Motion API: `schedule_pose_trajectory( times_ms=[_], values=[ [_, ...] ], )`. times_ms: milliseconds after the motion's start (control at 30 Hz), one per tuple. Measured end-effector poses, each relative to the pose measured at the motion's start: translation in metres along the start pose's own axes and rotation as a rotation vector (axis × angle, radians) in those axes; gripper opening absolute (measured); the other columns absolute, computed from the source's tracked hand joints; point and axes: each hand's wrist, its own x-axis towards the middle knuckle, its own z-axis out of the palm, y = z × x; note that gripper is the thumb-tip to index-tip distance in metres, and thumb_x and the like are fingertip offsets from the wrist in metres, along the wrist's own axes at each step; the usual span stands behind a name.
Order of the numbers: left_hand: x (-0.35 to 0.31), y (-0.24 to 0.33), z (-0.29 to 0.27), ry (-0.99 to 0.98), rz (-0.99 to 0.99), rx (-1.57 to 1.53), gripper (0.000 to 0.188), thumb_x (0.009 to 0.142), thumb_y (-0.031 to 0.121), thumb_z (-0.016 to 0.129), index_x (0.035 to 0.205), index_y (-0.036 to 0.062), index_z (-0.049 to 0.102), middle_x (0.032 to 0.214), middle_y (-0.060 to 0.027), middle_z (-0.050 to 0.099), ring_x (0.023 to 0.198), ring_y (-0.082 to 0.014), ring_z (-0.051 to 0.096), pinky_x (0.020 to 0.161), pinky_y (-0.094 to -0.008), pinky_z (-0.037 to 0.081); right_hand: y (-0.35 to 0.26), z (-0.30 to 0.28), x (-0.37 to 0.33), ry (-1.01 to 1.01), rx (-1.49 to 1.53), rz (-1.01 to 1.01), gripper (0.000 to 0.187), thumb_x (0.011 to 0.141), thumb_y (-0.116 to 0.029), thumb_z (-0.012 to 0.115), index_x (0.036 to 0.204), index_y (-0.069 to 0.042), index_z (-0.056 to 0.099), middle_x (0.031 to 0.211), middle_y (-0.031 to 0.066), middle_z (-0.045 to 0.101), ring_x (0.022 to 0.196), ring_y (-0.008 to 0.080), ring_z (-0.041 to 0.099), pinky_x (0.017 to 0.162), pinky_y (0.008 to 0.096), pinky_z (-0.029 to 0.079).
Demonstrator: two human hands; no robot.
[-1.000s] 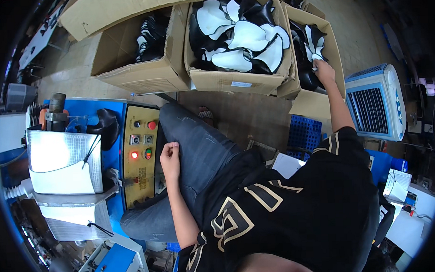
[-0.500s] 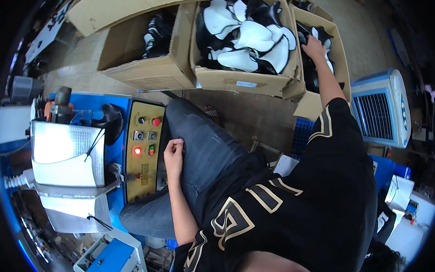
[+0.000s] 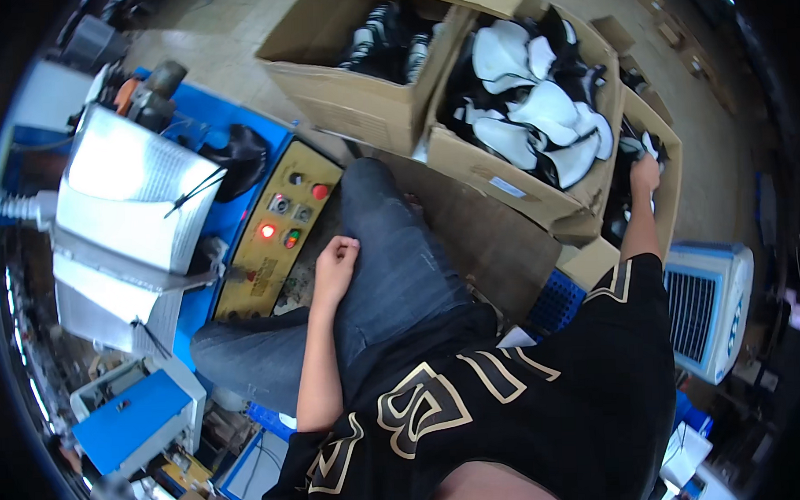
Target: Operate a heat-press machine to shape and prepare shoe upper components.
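My right hand [image 3: 646, 173] is down in the narrow carton [image 3: 665, 207] at the right, its fingers closed on a dark shoe upper [image 3: 630, 147]; the grip is partly hidden. Black and white pieces lie around it in that carton. My left hand [image 3: 337, 259] rests by my thigh with the fingers curled in and nothing visible in them. To its left is a yellow control panel [image 3: 280, 228] with a red button and a lit red lamp. A black shoe upper [image 3: 241, 159] sits on the blue machine [image 3: 203, 125] behind the panel.
A large carton [image 3: 503, 171] heaped with black and white uppers stands ahead, with another carton [image 3: 342, 102] to its left holding dark pieces. White-covered machine guards [image 3: 129, 189] are at the left. An air cooler [image 3: 706, 305] stands at the right, near a blue crate [image 3: 556, 302].
The view has turned, so the cartons appear farther right and the machine is tilted. My right hand stays in the right carton, its fingers now more closed. My left hand still rests by my thigh.
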Motion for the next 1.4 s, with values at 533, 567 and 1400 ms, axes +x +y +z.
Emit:
schedule_pose_trajectory(
  times_ms=[533,567,1400],
  values=[
    [-0.007,0.030,-0.003,-0.079,-0.026,-0.010,0.019,0.098,0.021,0.062,0.100,0.0025,0.067,0.074,0.0009,0.059,0.068,-0.0057,0.052,0.062,-0.0225,0.043,0.121,-0.144,-0.056,0.355,1.249,0.257,0.034,0.079,-0.004,0.077,0.111,0.005,0.070,0.109,0.0126,0.071,0.100,0.0227,0.065,0.090,0.0361,0.049],
    [-0.009,0.037,-0.003,-0.135,-0.006,-0.133,0.018,0.099,0.020,0.061,0.101,0.0030,0.067,0.076,0.0003,0.061,0.068,-0.0061,0.054,0.063,-0.0223,0.044,0.108,-0.161,-0.063,0.285,1.405,0.214,0.033,0.080,-0.002,0.077,0.112,0.005,0.070,0.111,0.0112,0.070,0.101,0.0218,0.064,0.090,0.0355,0.048],
    [-0.087,0.077,-0.083,0.034,0.182,-1.058,0.033,0.085,-0.001,0.069,0.117,0.0002,0.062,0.096,-0.0048,0.072,0.084,-0.0086,0.067,0.077,-0.0216,0.052,-0.316,-0.109,-0.374,-1.532,2.013,-0.501,0.058,0.085,-0.011,0.077,0.137,-0.006,0.052,0.128,0.0094,0.064,0.121,0.0284,0.060,0.103,0.0441,0.050]
  ],
)
